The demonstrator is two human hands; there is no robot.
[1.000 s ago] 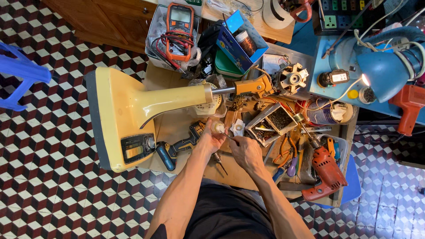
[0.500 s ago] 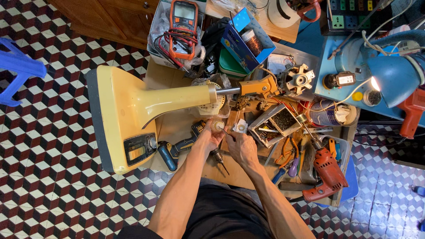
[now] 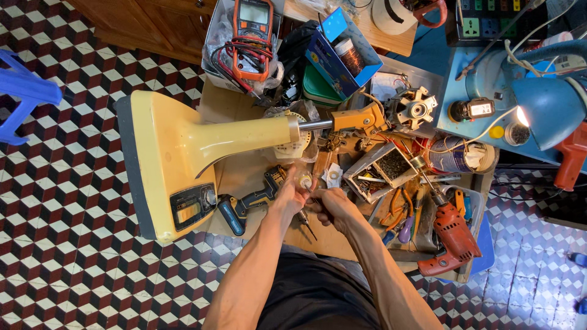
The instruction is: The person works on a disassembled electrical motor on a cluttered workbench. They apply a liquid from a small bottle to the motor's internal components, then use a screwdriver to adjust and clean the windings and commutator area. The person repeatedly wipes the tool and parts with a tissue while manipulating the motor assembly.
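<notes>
Small whitish part (image 3: 304, 181) sits centre frame, pinched in my left hand (image 3: 292, 194), fingers closed on it; it looks light, hard and smooth, likely to slip, so I judge a fingertip pinch at its sides best. My right hand (image 3: 330, 206) is just beside, fingers curled together; whether it clamps anything I cannot tell. A screwdriver (image 3: 304, 220) pokes out below the hands; yellow fan stand (image 3: 177, 153) lies left of centre; cordless driver (image 3: 251, 201) beside it; red drill (image 3: 451, 235) lower right; orange multimeter (image 3: 252, 30) at top.
</notes>
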